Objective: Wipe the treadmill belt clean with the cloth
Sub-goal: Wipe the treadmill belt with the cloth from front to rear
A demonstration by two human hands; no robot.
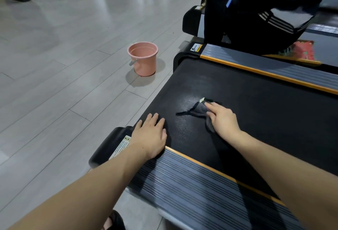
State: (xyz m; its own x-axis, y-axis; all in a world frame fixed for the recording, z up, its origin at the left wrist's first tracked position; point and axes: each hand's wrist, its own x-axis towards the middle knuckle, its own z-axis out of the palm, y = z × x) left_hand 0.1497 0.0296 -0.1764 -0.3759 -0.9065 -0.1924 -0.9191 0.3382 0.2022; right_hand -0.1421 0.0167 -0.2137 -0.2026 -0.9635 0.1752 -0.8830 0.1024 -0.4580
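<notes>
The black treadmill belt (256, 105) runs across the right half of the view, with a damp sheen near its rear end. A dark grey cloth (200, 111) lies crumpled on the belt, and my right hand (222, 118) presses down on it with fingers over its right part. My left hand (150, 134) rests flat, fingers apart, at the belt's near edge by the rear corner, holding nothing.
A pink bucket (143, 58) stands on the grey floor left of the treadmill. Grey ribbed side rails with orange trim (192, 184) flank the belt. A person in dark clothes (256, 10) crouches on the neighbouring treadmill at the upper right. A red cloth (303, 50) lies beside them.
</notes>
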